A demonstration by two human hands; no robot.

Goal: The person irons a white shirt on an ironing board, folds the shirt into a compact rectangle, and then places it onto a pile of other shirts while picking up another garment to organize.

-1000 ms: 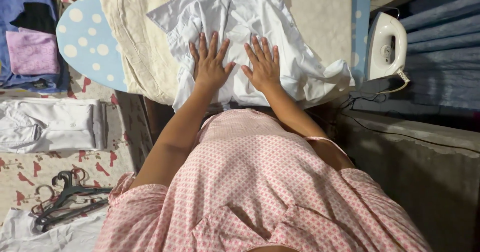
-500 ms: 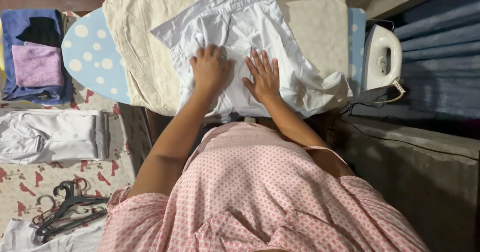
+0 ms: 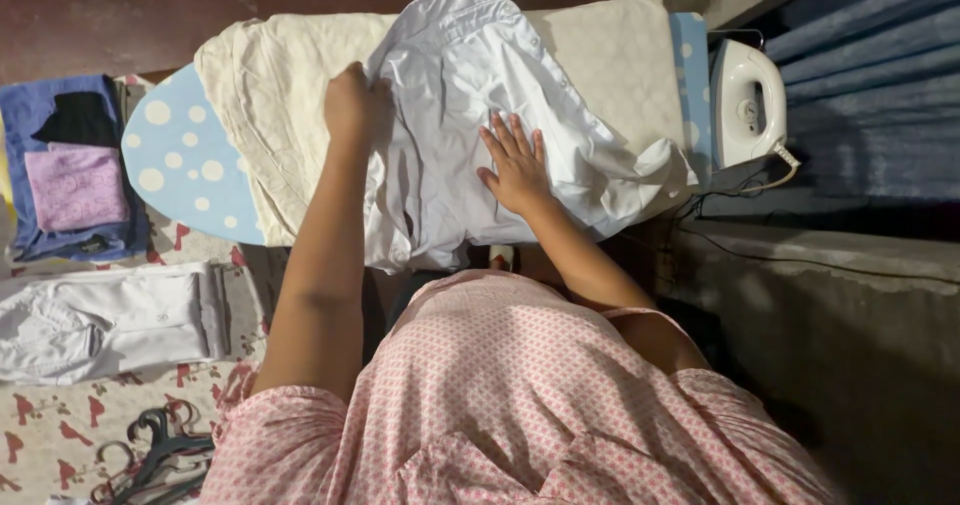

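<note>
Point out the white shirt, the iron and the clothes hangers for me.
white shirt (image 3: 445, 105): head view, on its smooth middle panel, between the two hands.
iron (image 3: 745, 100): head view, on its white body, at the board's right end.
clothes hangers (image 3: 150, 455): head view, on the dark pile at bottom left.

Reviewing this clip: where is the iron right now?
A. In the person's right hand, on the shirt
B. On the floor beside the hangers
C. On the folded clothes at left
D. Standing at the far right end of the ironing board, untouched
D. The white iron stands at the right end of the ironing board, while the left hand grips the white shirt and the right hand lies flat on it.
</note>
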